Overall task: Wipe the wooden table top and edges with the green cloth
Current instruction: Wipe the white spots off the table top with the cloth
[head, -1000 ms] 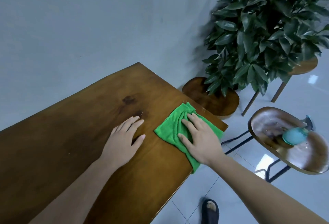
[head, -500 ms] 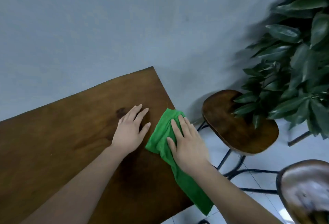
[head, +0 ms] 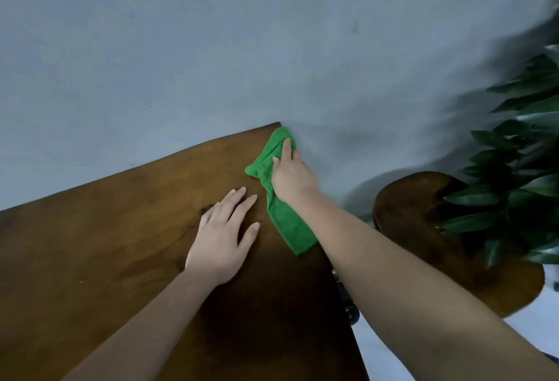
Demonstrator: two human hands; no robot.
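Observation:
The brown wooden table [head: 106,229] fills the lower left, its far right corner against the grey wall. A green cloth [head: 282,217] lies stretched along the table's right edge, from the far corner back toward me. My right hand [head: 292,175] presses on the cloth near that far corner, fingers partly curled over the fabric. My left hand [head: 223,235] rests flat on the bare wood just left of the cloth, fingers spread, holding nothing.
A grey wall [head: 211,48] stands directly behind the table. A round dark wooden stool [head: 423,229] sits to the right of the table, with a leafy green plant [head: 520,169] over its far side. Pale floor tiles show at lower right.
My right hand has slid the green cloth along the right edge up to the table's far corner. My left hand stayed flat on the wood. My view has shifted left and closer.

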